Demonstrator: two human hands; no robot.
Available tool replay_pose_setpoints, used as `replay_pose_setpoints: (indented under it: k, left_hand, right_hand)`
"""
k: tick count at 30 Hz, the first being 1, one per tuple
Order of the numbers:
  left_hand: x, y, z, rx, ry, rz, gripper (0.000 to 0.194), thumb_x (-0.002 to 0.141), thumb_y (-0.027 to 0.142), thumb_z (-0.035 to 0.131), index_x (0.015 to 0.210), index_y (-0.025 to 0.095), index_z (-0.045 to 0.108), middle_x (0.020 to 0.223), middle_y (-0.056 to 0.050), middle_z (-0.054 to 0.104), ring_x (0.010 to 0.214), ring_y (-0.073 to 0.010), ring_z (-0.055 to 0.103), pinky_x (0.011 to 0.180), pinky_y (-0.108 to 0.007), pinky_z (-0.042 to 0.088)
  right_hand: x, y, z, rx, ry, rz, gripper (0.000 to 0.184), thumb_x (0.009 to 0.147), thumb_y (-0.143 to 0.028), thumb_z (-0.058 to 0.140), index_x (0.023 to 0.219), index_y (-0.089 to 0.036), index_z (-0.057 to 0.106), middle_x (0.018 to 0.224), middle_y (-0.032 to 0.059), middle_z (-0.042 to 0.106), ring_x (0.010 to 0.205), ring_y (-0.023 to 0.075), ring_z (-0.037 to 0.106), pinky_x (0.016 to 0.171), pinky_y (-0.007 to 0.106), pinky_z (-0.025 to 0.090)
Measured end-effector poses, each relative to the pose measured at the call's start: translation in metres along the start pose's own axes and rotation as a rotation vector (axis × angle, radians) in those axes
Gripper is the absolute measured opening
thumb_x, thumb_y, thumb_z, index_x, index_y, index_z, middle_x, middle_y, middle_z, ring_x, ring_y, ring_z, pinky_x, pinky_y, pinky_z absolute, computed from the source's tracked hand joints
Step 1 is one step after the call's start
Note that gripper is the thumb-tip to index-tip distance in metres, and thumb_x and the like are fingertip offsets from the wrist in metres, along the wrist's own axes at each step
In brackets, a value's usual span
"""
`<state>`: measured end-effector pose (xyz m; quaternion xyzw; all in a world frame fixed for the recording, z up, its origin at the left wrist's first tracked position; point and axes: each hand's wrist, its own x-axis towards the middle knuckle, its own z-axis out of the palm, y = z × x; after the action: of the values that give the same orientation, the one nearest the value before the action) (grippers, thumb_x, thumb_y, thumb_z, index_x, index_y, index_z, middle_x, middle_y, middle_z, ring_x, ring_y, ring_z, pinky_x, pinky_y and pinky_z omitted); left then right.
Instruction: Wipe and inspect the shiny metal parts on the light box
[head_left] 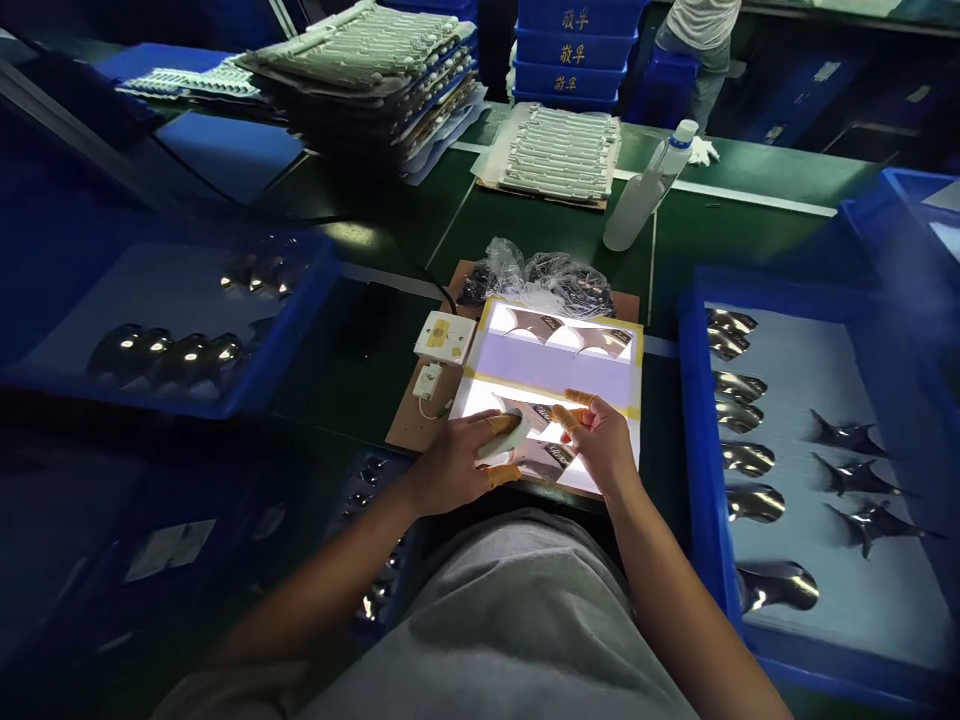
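My left hand [465,458] rests on the near edge of a lit light panel [559,370], fingers closed on a small white pad [511,436] pressed to a shiny metal piece [546,456]. My right hand [600,440] pinches the same metal piece from the right side. Both hands wear orange finger cots. Two more curved metal pieces [570,336] lie at the panel's far edge.
A blue tray [705,440] of shiny metal parts stands at the right, another blue tray [247,390] at the left. Crumpled plastic bags [540,275], a clear bottle [649,190], stacked moulded trays [375,60] and blue crates [574,50] lie beyond. A person [701,45] stands at the back.
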<state>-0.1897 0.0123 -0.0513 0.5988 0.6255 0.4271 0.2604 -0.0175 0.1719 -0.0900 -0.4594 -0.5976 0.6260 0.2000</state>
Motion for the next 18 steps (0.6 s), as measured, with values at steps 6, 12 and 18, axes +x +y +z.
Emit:
replay_pose_setpoints:
  k: [6, 12, 18]
  left_hand:
    - [0.013, -0.014, -0.032, 0.177, 0.148, -0.019, 0.054, 0.084, 0.034, 0.083, 0.132, 0.019, 0.065, 0.125, -0.009, 0.071, 0.113, -0.0257, 0.069, 0.102, -0.036, 0.055]
    - [0.054, -0.043, -0.025, 0.338, 0.048, 0.014, 0.048, 0.079, 0.023, 0.086, 0.123, 0.016, 0.068, 0.119, -0.010, 0.073, 0.106, -0.0268, 0.072, 0.093, -0.036, 0.058]
    - [0.054, -0.045, -0.002, 0.422, -0.028, 0.045, 0.052, 0.082, 0.022, 0.083, 0.130, 0.017, 0.063, 0.125, -0.011, 0.071, 0.111, -0.0273, 0.071, 0.095, -0.038, 0.059]
  right_hand:
    - [0.002, -0.002, 0.003, -0.012, -0.051, 0.060, 0.064, 0.070, -0.057, 0.083, 0.116, -0.014, 0.067, 0.063, -0.0001, 0.066, 0.044, 0.0123, 0.050, 0.042, 0.024, 0.031]
    - [-0.018, 0.007, 0.002, 0.054, -0.111, 0.110, 0.062, 0.073, -0.053, 0.082, 0.118, -0.015, 0.063, 0.062, -0.0033, 0.064, 0.044, 0.0107, 0.047, 0.039, 0.022, 0.031]
    - [-0.032, 0.011, 0.000, 0.058, -0.035, 0.139, 0.067, 0.076, -0.058, 0.079, 0.124, -0.015, 0.062, 0.059, -0.0050, 0.062, 0.040, 0.0109, 0.043, 0.039, 0.023, 0.029]
